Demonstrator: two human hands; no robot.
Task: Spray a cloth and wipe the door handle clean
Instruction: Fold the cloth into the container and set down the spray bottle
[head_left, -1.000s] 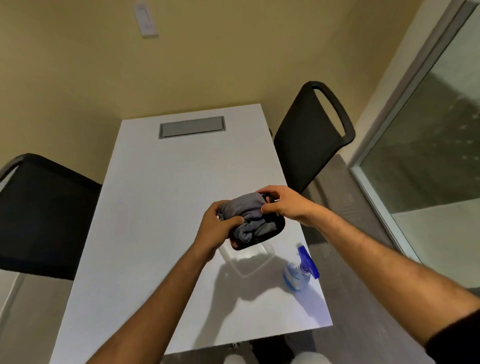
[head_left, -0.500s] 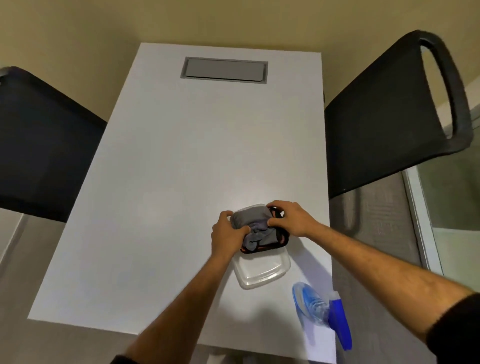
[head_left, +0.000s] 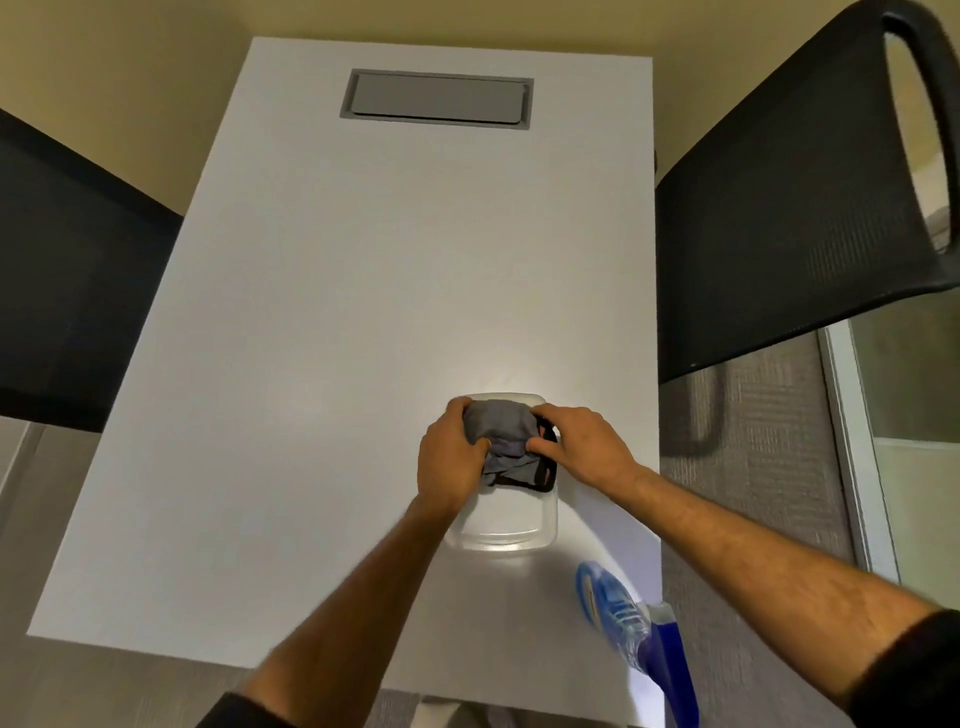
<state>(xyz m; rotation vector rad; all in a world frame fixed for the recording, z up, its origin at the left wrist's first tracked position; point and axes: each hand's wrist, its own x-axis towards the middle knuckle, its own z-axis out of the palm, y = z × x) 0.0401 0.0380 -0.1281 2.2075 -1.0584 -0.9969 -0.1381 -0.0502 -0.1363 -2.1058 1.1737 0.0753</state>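
Note:
A crumpled grey cloth (head_left: 500, 430) sits in a small black container (head_left: 545, 475), held just over a clear plastic lid or tray (head_left: 514, 530) on the white table (head_left: 332, 364). My left hand (head_left: 451, 457) grips the cloth and container from the left. My right hand (head_left: 576, 447) grips them from the right. A clear spray bottle with a blue trigger head (head_left: 621, 618) stands near the table's front right corner, below my right forearm. No door handle is in view.
A black mesh chair (head_left: 789, 208) stands to the right of the table and another black chair (head_left: 67, 291) to the left. A grey cable hatch (head_left: 436, 101) is set in the far end of the table. A glass door frame (head_left: 852, 441) runs along the right.
The container with the cloth has come down from mid-air onto the clear tray. The view has tilted down over the table, and both hands stay on the cloth and container.

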